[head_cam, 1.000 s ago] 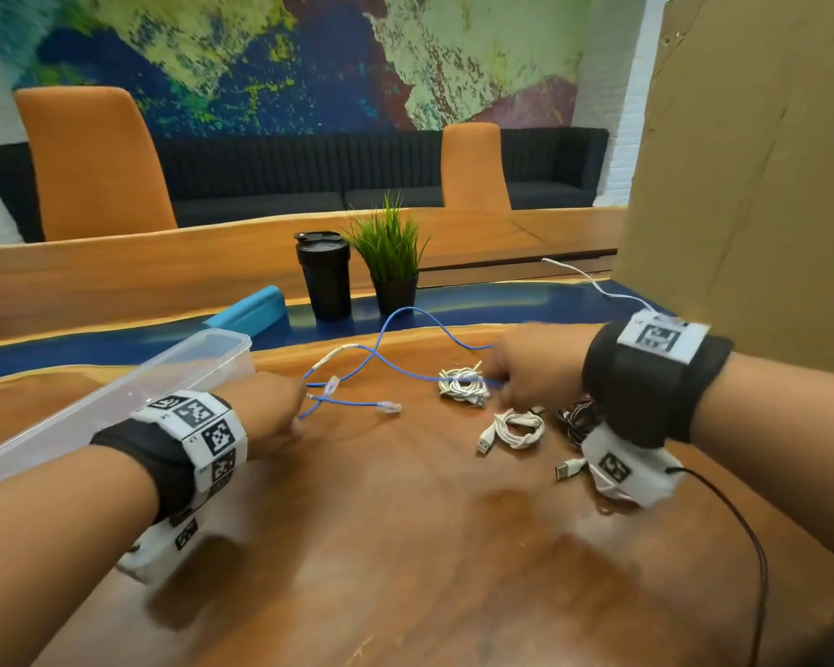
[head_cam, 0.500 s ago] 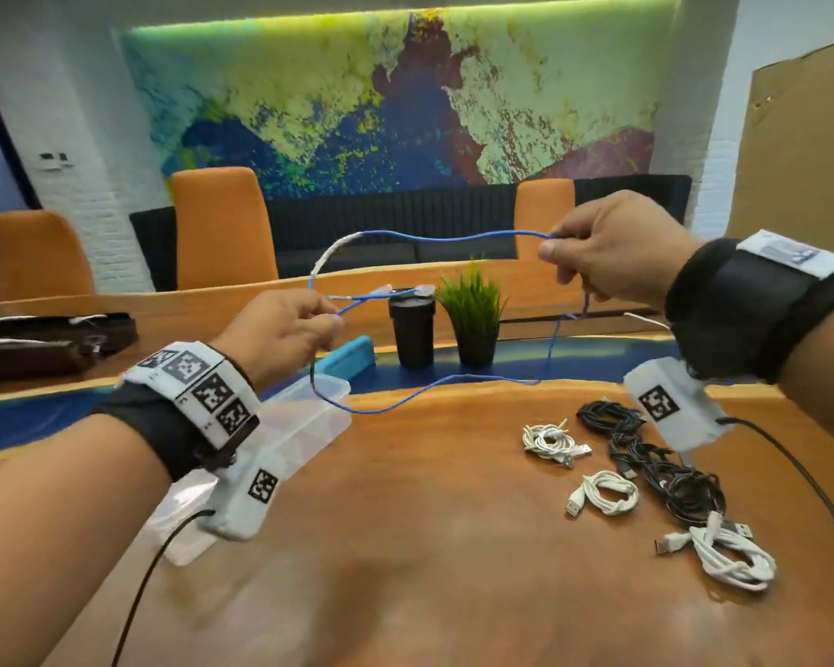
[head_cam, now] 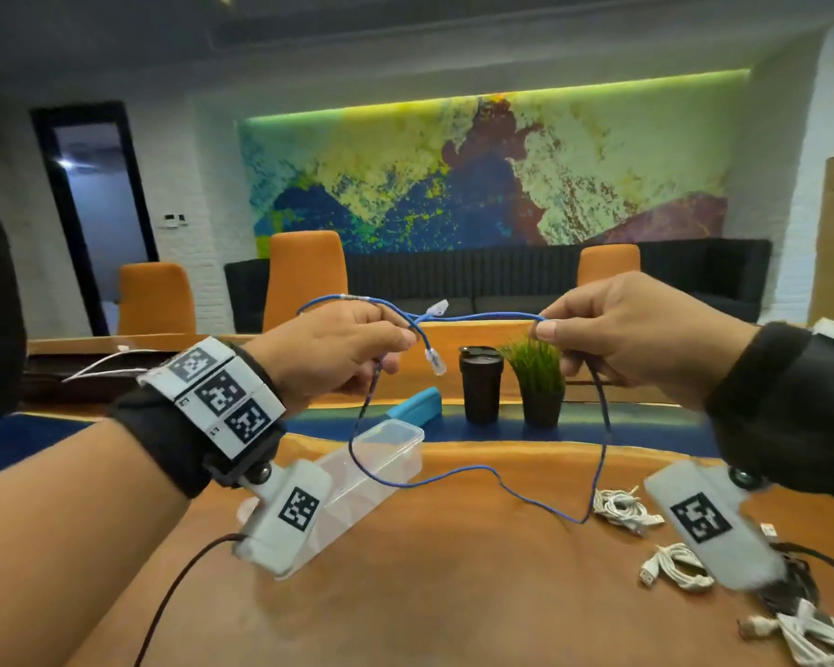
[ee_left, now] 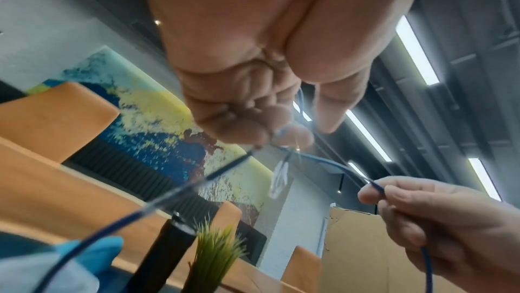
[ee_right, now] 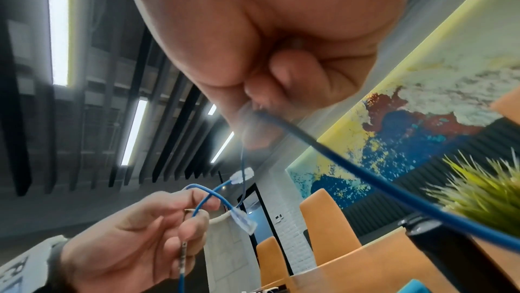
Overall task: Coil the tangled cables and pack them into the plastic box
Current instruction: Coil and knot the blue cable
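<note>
**Blue cable held up between both hands over the worktop**

Your wooden worktop fills the lower view, with a blue band running across its far part. On it, to your left, the clear plastic box lies open and partly hidden behind your left wrist camera. At the far edge stand a black cup and a small potted plant, side by side, with a light-blue object just left of the cup.

Your left hand and right hand are raised, well apart, each clamped on the blue network cable. The left pinches it where strands cross, and the right pinches it between thumb and forefinger. A short span runs between your hands; the rest hangs in a long loop whose lowest point nears the worktop. Two clear plugs sit free near your left fingertips.

To your right on the worktop lie coiled white cables and a dark cable bundle, partly hidden by the right wrist camera.
</note>
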Tool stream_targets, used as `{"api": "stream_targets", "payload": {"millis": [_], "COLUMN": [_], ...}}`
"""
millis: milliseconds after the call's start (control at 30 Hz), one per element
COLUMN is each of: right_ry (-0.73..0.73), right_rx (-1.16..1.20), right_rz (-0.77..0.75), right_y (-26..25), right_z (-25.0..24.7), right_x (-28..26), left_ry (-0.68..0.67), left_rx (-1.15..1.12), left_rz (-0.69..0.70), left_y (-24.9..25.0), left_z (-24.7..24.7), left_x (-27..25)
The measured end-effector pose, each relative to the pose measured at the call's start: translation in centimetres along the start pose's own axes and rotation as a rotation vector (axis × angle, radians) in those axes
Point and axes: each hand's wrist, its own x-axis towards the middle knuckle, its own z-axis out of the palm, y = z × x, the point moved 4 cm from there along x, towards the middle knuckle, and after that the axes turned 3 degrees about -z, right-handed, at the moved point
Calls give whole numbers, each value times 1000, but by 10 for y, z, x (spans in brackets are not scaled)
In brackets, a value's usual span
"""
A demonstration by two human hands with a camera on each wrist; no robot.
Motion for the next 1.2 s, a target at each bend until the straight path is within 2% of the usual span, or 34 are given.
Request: {"api": "stream_targets", "payload": {"millis": [133,200,267,333,400,500,600,633,667,700,767,800,867,933,1000,1067,1133,1200], "right_ry": [-73,-88,-72,-65,-126,-336,-566,-551,-467,-324,4,97,109,39,-7,13,83,173], "right_rx": [-66,-128,-196,-285,-384,-443,-566,-650,-730,-771,-655,-562,-501,-502,-307,18,261,370], "right_rz": [-2,8,4,-7,5,96,221,196,125,20,-203,-312,-478,-557,-533,-427,-311,-196], "right_y": [-5,0,5,12,19,33,47,48,45,37,11,-3,-34,-54,-61,-61,-53,-38], "right_z": [10,16,18,20,24,37,51,51,48,42,27,20,15,19,18,9,1,1], "right_x": [-11,-18,-23,-29,-37,-57,-78,-77,-73,-66,-52,-44,-29,-13,-2,4,4,2], "left_ry": [199,256,268,199,122,12,-107,-133,-147,-157,-181,-198,-232,-216,-149,-127,-191,-264], "left_rx": [96,185,181,166,133,215,196,204,231,259,302,311,293,226,118,-64,-322,-559], "left_rz": [-82,-63,-54,-68,-120,-106,-71,-42,-8,33,96,121,180,229,243,192,106,87], "left_y": [-8,-10,-10,-9,-8,-3,0,2,6,11,21,28,44,59,70,73,72,71], "left_z": [4,7,9,11,12,12,17,19,21,23,29,32,38,37,31,24,20,19], "left_x": [-1,1,3,6,7,3,-10,-15,-21,-25,-32,-36,-41,-43,-42,-42,-44,-50]}}
